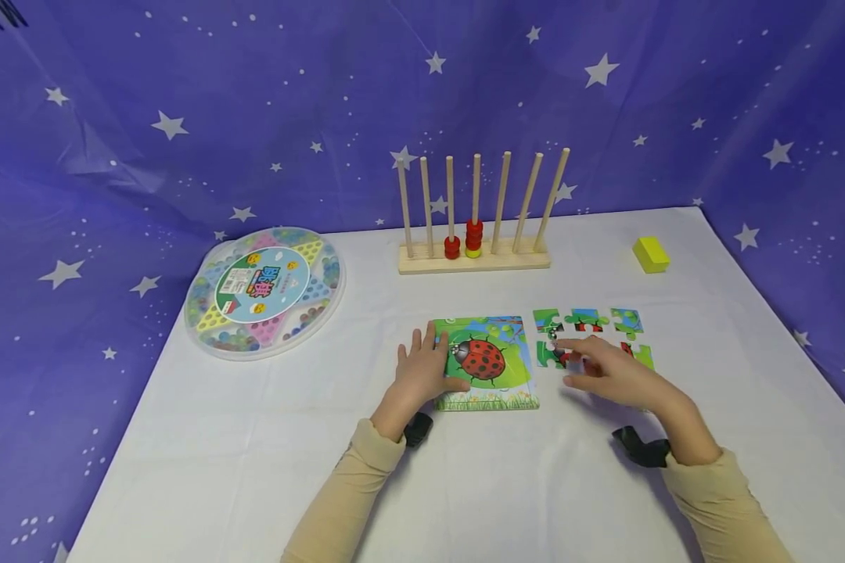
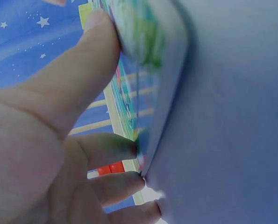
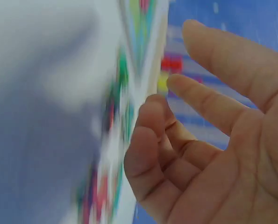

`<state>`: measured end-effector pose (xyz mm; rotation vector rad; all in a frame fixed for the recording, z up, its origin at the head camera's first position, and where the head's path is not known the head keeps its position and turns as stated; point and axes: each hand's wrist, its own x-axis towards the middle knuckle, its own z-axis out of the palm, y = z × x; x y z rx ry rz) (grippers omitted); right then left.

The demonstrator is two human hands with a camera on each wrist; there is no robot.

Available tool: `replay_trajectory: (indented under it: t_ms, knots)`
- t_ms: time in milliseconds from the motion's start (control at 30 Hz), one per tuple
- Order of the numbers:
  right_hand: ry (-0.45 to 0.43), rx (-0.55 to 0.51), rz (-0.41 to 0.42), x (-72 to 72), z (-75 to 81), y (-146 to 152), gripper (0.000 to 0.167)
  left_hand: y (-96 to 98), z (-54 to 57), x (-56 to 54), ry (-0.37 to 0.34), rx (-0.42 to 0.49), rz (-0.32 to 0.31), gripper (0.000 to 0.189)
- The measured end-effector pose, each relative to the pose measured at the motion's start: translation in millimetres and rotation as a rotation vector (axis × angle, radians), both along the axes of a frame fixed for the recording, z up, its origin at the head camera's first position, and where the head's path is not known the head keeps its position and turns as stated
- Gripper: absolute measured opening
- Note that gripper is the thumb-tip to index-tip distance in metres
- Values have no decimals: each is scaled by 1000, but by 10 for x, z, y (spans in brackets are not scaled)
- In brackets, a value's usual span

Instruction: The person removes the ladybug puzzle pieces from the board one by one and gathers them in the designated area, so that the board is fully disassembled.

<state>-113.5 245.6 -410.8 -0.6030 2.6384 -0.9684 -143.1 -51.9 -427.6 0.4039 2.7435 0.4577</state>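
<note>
A ladybug picture puzzle board (image 1: 503, 363) lies flat on the white table. My left hand (image 1: 422, 371) rests on its left edge, fingers spread and thumb over the lower part of the picture. In the left wrist view the thumb (image 2: 94, 51) presses against the board's face. Several loose puzzle pieces (image 1: 587, 319) lie in rows just right of the board. Over their lower row hovers my right hand (image 1: 616, 375), hiding some of them. Its index finger and thumb are apart with nothing between them, while the other fingers (image 3: 143, 154) bend loosely inward.
Behind the board stands a wooden peg rack (image 1: 475, 264) with red and yellow beads on two pegs. A round Chinese checkers case (image 1: 264, 293) sits at the back left, and a yellow block (image 1: 651, 255) at the back right. A purple star-patterned cloth (image 1: 352, 94) hangs behind the table.
</note>
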Motion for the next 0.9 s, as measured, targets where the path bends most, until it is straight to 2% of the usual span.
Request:
replay_trajectory:
  t_ms: [167, 333, 433, 600, 900]
  knots:
    - [-2, -4, 134, -102, -108, -497, 54, -26, 16, -14, -7, 7, -31, 95]
    - [-37, 39, 166, -93, -176, -781, 63, -54, 28, -32, -22, 8, -51, 91]
    - [-26, 71, 157, -67, -190, -848, 59, -60, 31, -37, -18, -5, -47, 91]
    - [12, 47, 142, -43, -213, -865, 42, -56, 13, -55, 0, -36, -38, 93]
    - [15, -4, 138, -39, -256, -861, 43, -55, 22, -54, -21, -55, -46, 94]
